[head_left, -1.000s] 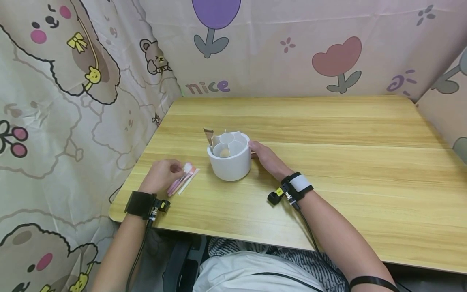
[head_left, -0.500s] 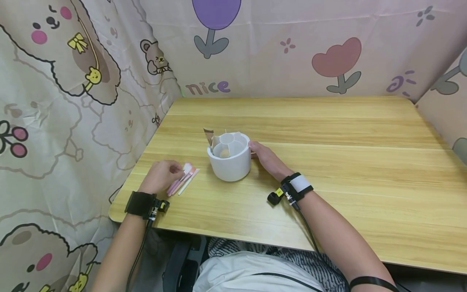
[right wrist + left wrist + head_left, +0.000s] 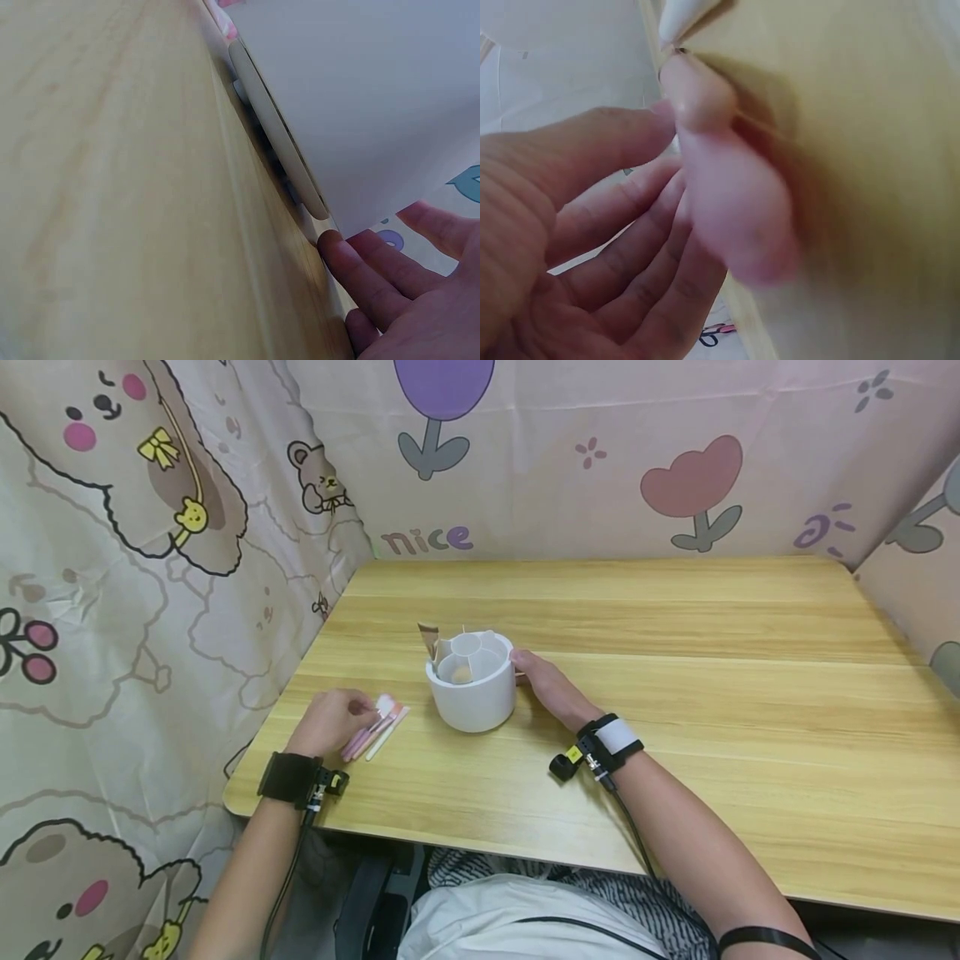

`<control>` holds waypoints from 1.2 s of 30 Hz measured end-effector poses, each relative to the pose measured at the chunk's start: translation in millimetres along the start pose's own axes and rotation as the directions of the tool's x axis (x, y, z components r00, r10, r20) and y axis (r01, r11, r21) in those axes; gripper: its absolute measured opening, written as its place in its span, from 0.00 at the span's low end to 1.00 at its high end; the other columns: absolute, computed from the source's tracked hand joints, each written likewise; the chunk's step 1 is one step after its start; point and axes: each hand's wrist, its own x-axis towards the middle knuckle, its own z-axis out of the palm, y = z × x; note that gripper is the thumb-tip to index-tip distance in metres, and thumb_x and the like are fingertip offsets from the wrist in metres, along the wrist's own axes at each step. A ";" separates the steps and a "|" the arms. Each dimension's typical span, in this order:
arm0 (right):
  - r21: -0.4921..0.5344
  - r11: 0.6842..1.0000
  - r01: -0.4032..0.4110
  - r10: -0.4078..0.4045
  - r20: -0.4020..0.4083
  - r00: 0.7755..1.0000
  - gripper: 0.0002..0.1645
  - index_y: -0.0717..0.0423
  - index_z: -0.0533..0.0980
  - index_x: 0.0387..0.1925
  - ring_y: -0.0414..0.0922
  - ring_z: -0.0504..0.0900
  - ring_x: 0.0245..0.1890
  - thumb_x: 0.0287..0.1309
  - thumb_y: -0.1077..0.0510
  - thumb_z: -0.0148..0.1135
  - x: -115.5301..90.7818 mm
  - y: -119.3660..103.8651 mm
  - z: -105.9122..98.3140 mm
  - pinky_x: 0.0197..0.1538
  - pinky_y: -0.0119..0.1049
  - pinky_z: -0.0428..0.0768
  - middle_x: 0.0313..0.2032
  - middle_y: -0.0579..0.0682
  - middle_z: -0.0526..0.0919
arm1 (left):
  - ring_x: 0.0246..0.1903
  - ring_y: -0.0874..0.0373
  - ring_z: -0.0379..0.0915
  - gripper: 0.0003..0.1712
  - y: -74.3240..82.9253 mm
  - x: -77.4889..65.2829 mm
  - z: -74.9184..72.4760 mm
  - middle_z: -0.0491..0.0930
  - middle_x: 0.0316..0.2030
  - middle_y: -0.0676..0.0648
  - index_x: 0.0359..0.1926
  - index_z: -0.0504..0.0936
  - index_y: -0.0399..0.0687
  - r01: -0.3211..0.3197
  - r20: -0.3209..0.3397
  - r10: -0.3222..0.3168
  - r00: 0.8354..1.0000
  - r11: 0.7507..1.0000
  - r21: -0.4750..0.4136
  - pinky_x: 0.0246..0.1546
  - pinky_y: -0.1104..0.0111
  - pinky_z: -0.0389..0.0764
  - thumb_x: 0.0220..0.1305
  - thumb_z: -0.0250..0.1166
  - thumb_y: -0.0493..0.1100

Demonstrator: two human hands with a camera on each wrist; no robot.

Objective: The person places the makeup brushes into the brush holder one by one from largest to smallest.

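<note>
Though it's round, the white holder [image 3: 474, 706] is divided.

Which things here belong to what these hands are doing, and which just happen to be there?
Apparently in use:
makeup brushes by the left hand
white divided holder, touched by the right hand

Apparently incidental:
patterned curtain
wrist cameras
dark armband

Pink handle [image 3: 741, 199] in left hand [image 3: 604, 211]
</note>
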 end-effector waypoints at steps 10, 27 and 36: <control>0.002 1.000 0.000 0.000 -0.013 1.000 0.35 0.39 0.67 0.74 0.52 0.71 0.73 0.77 0.32 0.33 -0.7 -2.3 0.6 0.80 0.56 0.63 0.74 0.47 0.72 | 0.43 0.46 0.86 0.14 1.5 0.2 1.1 0.90 0.43 0.39 0.49 0.88 0.41 -0.015 -0.018 0.015 1.000 1.000 0.011 0.49 0.51 0.85 0.67 0.70 0.44; 0.001 1.000 -0.015 0.015 0.000 1.000 0.36 0.39 0.66 0.75 0.53 0.68 0.75 0.78 0.31 0.32 -0.8 -1.4 0.4 0.81 0.57 0.60 0.75 0.47 0.70 | 0.33 0.55 0.82 0.15 -2.7 -5.0 -11.0 0.90 0.39 0.42 0.46 0.90 0.42 -0.028 0.064 0.024 0.998 0.998 0.059 0.39 0.62 0.82 0.66 0.71 0.49; 0.000 1.000 -0.005 0.005 -0.003 1.000 0.36 0.39 0.65 0.76 0.51 0.68 0.75 0.78 0.32 0.31 -0.9 -1.0 1.0 0.81 0.56 0.62 0.75 0.46 0.69 | 0.33 0.55 0.82 0.15 -3.4 -2.6 -7.3 0.91 0.38 0.43 0.45 0.90 0.43 -0.026 0.058 0.024 0.998 0.999 0.041 0.37 0.65 0.79 0.66 0.72 0.50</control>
